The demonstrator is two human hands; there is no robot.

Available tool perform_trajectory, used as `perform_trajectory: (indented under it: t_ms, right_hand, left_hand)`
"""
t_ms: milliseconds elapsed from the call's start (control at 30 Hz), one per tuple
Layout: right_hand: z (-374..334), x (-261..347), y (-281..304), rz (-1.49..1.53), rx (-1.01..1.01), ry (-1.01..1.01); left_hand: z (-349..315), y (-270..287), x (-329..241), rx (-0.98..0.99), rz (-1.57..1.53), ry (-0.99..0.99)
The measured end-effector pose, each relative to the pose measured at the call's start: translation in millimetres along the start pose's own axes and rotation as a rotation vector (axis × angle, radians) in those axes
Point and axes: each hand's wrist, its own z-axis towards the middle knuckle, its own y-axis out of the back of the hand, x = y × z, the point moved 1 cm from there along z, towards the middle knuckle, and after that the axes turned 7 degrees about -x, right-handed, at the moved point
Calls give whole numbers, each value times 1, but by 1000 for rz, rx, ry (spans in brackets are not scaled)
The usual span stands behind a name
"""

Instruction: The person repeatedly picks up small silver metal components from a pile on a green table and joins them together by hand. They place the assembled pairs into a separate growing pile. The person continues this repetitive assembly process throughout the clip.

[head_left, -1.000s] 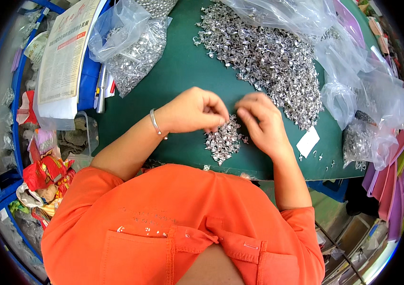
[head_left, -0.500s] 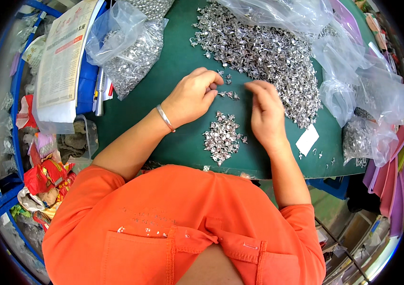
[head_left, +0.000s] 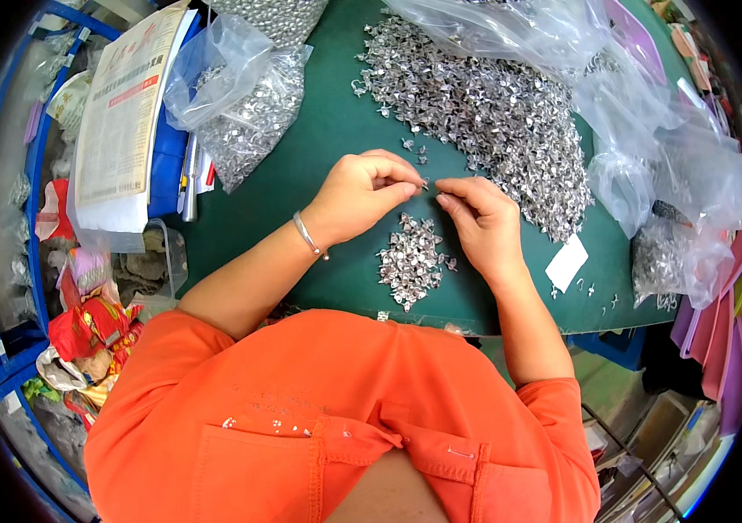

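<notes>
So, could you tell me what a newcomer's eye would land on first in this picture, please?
Probably the big heap of small shiny metal pieces spread over the far side of the green mat. Next, the left hand and right hand meeting fingertip to fingertip over a tiny metal piece, with a small pile just below them. The orange shirt fills the foreground.

You've got one tiny silver metal piece pinched up off the mat, caught where your thumbs and forefingers meet; it's too small to make out its shape. Right below it sits your small pile of silver pieces, loose and shiny on the green mat. Beyond it spreads the big heap of silver pieces, wide and flat, with a few strays scattered just off its near edge.
</notes>
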Motion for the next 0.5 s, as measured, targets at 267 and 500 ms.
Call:
perform_trajectory:
  t_ms: [267,500]
  right_hand:
    - [-6,0,1,389,55,-265]
    - [-8,-2,-5,531,74,-394]
  left_hand:
    - [-10,-9,-10,-23,-264,172]
    - [-9,-7,-8,-23,-343,231]
